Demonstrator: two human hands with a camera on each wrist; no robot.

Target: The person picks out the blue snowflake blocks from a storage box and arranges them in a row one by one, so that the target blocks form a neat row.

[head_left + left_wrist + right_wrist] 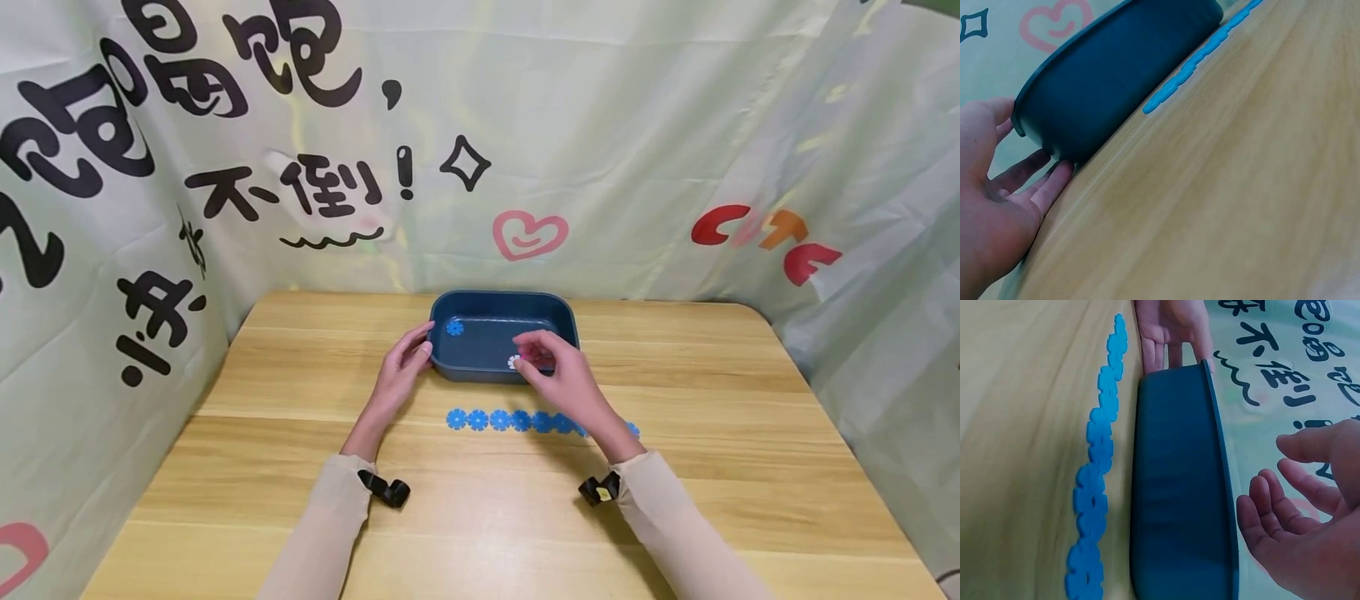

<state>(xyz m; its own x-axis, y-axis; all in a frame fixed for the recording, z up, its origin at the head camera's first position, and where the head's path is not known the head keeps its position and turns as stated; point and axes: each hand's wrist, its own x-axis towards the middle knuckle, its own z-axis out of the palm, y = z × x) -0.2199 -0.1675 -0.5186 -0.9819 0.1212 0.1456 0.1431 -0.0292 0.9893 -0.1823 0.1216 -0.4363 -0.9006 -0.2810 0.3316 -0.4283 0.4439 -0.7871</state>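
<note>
A dark blue rectangular box [480, 375] stands near the table's back edge. My left hand [401, 367] touches its left end, with the fingertips against the outer wall and one at the rim in the left wrist view. Over the box's right part is my right hand [558, 371], thumb and fingers apart; no piece shows between them in the right wrist view. Beside the right thumb I see a white flower-shaped piece [513, 362], partly covered, and a bit of pink. A blue flower-shaped piece [454, 327] lies at the left inside the box.
In front of the box lies a row of several blue flower-shaped pieces [499, 420], partly hidden by the right wrist. The wooden table [450, 533] backs onto a printed cloth [637, 125]. Black straps with small devices sit on both wrists.
</note>
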